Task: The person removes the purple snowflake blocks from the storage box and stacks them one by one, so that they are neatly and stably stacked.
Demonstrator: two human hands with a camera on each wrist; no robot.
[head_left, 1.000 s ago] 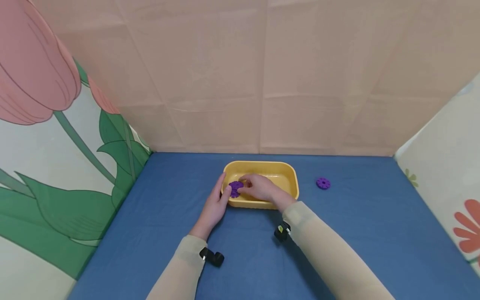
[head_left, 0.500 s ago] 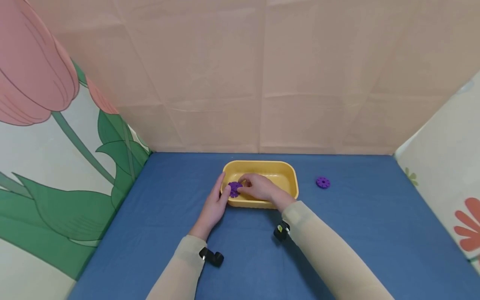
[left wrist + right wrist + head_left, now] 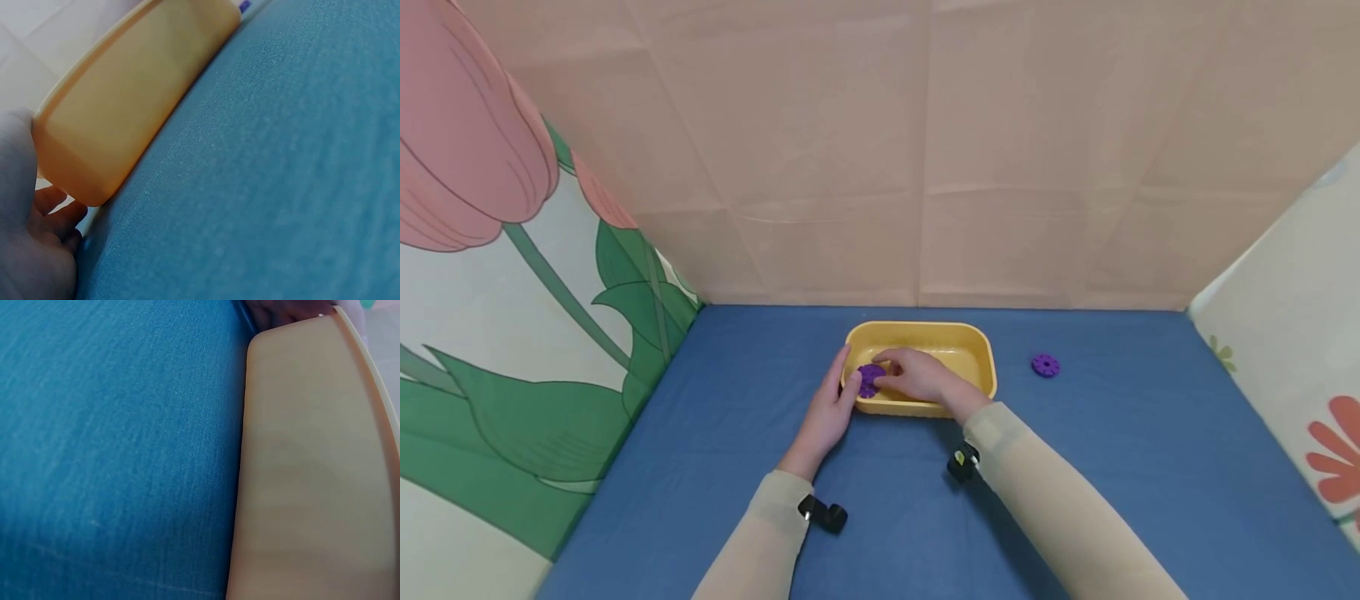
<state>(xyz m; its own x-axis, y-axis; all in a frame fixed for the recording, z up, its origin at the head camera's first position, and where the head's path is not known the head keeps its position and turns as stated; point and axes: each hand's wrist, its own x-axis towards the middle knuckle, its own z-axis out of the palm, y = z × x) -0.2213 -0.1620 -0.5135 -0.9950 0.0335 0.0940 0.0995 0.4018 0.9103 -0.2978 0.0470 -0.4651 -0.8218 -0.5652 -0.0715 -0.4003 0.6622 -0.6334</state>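
A shallow yellow tray [image 3: 973, 367] sits on the blue table in the head view. My left hand [image 3: 829, 410] grips its left end, thumb at the rim and fingers along the outside; in the left wrist view, fingers [image 3: 59, 219] reach behind the tray's corner. Over the tray, my right hand [image 3: 917, 373] pinches the edge of a purple notched disc [image 3: 870, 372]. More purple shows just below that disc [image 3: 867, 391], partly covered by it and by my left thumb. The right wrist view shows the tray's front wall [image 3: 312, 456]; my right hand is out of that view.
Another purple notched disc [image 3: 1046, 366] lies flat on the blue table [image 3: 1112, 467], right of the tray. A beige cloth wall [image 3: 917, 167] rises behind the table's back edge. Printed flower panels [image 3: 550, 333] stand at the left and right sides.
The upper purple disc now lies flatter in the tray, and my right index finger has shifted slightly left over it. My left hand and the tray have stayed in place.
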